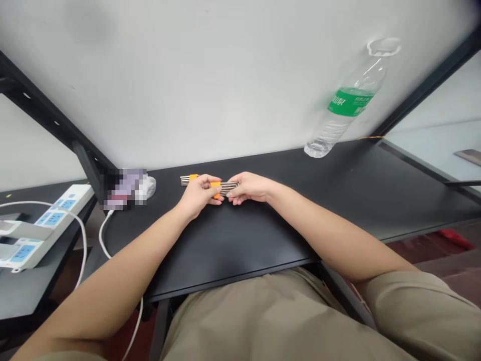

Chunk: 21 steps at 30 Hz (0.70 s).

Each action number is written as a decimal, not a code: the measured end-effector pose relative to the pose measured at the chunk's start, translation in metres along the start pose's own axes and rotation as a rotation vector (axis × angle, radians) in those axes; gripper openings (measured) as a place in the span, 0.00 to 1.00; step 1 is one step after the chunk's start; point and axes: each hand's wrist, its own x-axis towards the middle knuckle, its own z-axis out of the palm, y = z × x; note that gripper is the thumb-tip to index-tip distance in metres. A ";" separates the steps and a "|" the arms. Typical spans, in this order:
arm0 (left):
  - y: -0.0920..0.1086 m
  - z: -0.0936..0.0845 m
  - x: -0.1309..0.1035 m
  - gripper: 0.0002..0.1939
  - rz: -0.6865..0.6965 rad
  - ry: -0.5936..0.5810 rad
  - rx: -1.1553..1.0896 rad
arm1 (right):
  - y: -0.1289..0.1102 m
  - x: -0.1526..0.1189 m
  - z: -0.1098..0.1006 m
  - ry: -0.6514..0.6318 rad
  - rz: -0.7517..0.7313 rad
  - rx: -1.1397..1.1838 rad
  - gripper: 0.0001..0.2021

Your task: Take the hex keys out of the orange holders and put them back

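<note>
Both hands are together above the black table (240, 235), near its middle. My left hand (198, 194) is closed on the orange holder (215, 190) of a set of silver hex keys (228, 186). At the bent ends of the keys, my right hand (248, 188) pinches them between thumb and fingers. Behind my left hand, another orange piece (193, 177) with several silver rods (185, 180) pointing left is partly hidden.
A clear bottle with a green label (351, 102) stands at the back right by the pale wall. A blurred purple item (130, 185) lies at the left, beside a white cable (101, 235). Farther left is a white power strip (56, 225).
</note>
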 end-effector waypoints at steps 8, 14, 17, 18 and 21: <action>0.003 -0.009 -0.002 0.21 -0.008 0.004 -0.030 | 0.001 -0.001 -0.004 -0.004 -0.012 0.076 0.08; 0.012 -0.020 -0.001 0.19 0.023 0.110 0.022 | -0.003 -0.009 -0.022 -0.057 0.046 0.079 0.14; 0.010 -0.014 -0.002 0.18 0.018 0.085 0.166 | -0.004 -0.010 -0.027 -0.063 0.067 0.003 0.16; 0.009 -0.012 -0.002 0.17 0.010 0.087 0.199 | -0.004 -0.010 -0.027 -0.057 0.073 -0.008 0.16; 0.006 -0.011 -0.002 0.16 -0.010 0.076 0.240 | -0.003 -0.007 -0.028 -0.009 0.089 -0.009 0.15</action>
